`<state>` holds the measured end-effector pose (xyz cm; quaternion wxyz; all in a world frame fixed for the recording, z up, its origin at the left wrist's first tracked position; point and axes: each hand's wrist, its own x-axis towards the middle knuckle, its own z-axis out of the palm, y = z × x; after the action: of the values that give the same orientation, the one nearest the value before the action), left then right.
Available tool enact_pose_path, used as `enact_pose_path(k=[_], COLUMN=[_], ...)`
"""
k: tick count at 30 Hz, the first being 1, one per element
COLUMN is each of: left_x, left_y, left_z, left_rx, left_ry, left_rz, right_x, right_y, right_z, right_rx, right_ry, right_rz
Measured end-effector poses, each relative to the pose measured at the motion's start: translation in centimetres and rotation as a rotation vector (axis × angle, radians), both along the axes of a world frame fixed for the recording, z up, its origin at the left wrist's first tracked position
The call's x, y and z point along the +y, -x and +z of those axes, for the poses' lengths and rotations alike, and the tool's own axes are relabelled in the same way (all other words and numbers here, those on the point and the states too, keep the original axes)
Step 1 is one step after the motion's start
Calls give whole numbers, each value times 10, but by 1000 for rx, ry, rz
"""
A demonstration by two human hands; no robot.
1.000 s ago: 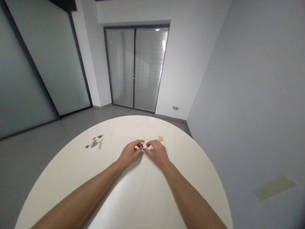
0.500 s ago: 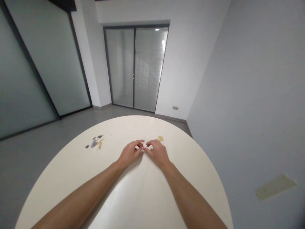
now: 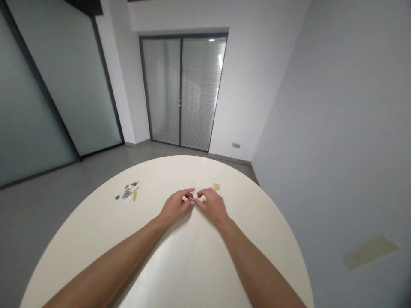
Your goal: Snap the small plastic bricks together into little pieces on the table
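Note:
My left hand (image 3: pixel 177 204) and my right hand (image 3: pixel 212 205) meet over the white round table (image 3: pixel 192 265), their thumb tips almost touching. The left fingers curl inward with a bent pinch; something small and reddish may sit at their tips, but it is too small to name. On the right, index finger and thumb arch toward the same spot, and I cannot make out what lies between them. Just beyond the right hand is a small yellowish piece (image 3: pixel 216 186) flat on the tabletop.
To the left on the table lies a cluster of small grey, dark and yellow pieces (image 3: pixel 127 193), with one dark bit (image 3: pixel 117 197) apart from it. A glass door (image 3: pixel 180 94) stands behind the table, and a white wall (image 3: pixel 346 128) rises at the right.

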<state>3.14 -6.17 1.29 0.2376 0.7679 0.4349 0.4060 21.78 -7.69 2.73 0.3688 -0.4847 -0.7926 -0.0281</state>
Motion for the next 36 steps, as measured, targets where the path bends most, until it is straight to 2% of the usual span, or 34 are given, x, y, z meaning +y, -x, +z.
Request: enact_pose_path(k=[16,25,36], left_x=[-5,-4,-8], left_y=[-1,-2,-3], left_z=[1,-6,-3], left_rx=[0,64,78], left_ry=[-6,-110,-122], left_rz=[-40,-74,-102], right_x=[1,1,1], right_y=[0,-1,0], right_z=[-2,-1,-1], right_rx=[26,25,28], right_ry=[-21,-25,-28], right_rz=[-30,-51,-52])
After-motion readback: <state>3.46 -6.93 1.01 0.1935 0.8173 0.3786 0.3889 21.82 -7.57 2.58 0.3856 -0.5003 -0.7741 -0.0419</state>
